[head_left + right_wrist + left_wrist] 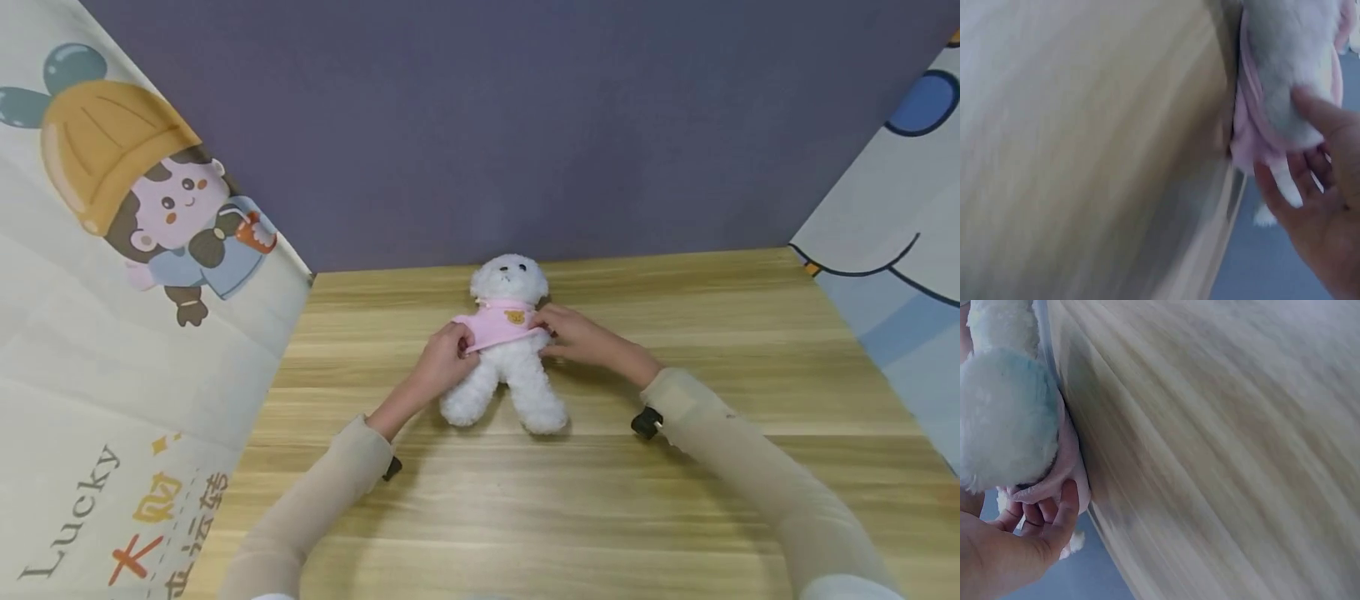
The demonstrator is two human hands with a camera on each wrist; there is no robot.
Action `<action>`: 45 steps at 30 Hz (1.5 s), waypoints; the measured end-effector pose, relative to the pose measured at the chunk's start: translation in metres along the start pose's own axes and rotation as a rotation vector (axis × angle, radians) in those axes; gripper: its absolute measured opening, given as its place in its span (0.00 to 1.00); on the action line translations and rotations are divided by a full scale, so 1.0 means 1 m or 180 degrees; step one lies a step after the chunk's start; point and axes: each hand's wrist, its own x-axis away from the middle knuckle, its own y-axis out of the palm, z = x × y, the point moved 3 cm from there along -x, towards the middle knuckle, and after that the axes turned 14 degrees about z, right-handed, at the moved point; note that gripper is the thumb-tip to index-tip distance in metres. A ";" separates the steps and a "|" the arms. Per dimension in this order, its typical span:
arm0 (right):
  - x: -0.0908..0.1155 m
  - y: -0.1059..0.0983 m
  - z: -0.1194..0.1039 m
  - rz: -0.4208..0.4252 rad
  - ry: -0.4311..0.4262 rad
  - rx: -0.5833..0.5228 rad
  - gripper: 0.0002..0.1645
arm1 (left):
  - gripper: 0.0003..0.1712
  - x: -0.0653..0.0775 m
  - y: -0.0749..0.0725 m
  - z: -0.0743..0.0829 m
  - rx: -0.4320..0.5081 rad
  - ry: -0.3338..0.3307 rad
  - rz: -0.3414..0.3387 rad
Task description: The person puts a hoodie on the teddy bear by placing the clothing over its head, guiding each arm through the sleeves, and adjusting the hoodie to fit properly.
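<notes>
A white plush toy (517, 379) lies on its back on the table, head toward the wall and legs toward me. It wears a pink shirt (491, 325) with a small brown bear patch. At the shirt's left lower edge, my left hand (448, 358) pinches the pink cloth; the left wrist view shows its fingers (1066, 509) at the hem beside a furry leg (1007, 419). My right hand (576, 335) grips the shirt's right side. In the right wrist view its thumb lies on white fur (1291, 69), with fingers (1272, 190) by the pink cloth (1250, 137).
The wood-grain table (480, 508) ends at a dark grey-blue wall (525, 125) just behind the toy's head. A printed cloth (150, 350) with a cartoon child hangs on the left, and another printed sheet (907, 250) on the right.
</notes>
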 end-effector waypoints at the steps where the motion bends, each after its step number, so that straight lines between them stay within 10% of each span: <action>1: -0.001 0.002 -0.001 0.0085 -0.0027 0.0094 0.22 | 0.08 0.000 0.001 0.000 0.0009 -0.0028 -0.0001; 14: -0.009 0.013 -0.002 0.0924 -0.0071 0.0571 0.13 | 0.07 0.001 0.004 0.011 0.0032 -0.0196 0.0028; 25: -0.020 -0.009 0.009 0.0176 0.1154 -0.0499 0.22 | 0.07 -0.005 0.004 0.010 -0.0053 -0.0330 -0.0079; 32: -0.019 0.003 0.011 0.0751 0.1069 0.0300 0.03 | 0.07 -0.018 0.010 0.016 -0.0054 -0.0299 -0.0063; 45: 0.008 0.028 -0.010 0.1265 0.1011 0.0981 0.16 | 0.09 0.002 -0.004 0.010 0.0047 -0.0144 -0.0152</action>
